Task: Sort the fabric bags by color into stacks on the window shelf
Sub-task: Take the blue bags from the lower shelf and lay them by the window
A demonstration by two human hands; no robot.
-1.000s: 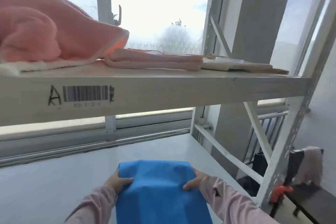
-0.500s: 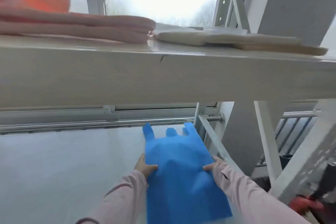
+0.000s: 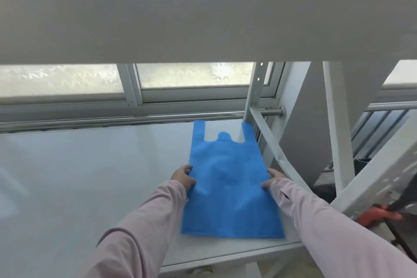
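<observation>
Nearest, two pink sleeves reach forward onto the white shelf (image 3: 79, 176). The left hand (image 3: 183, 177) pinches the left edge of the blue bag (image 3: 228, 178), fingers (image 3: 188, 168) clamped on the fabric; the right hand (image 3: 272, 179) does the same on the right edge. The bag lies flat at the right end of the shelf, handles pointing far toward the window (image 3: 194, 75). Its near edge sits close to the shelf's front lip, so a careless release could let it slide off. Its right side lies just beside the slanted brace (image 3: 268, 142); a handle could snag there. Light fabric may wrinkle if the hands drag, making the future stack uneven.
</observation>
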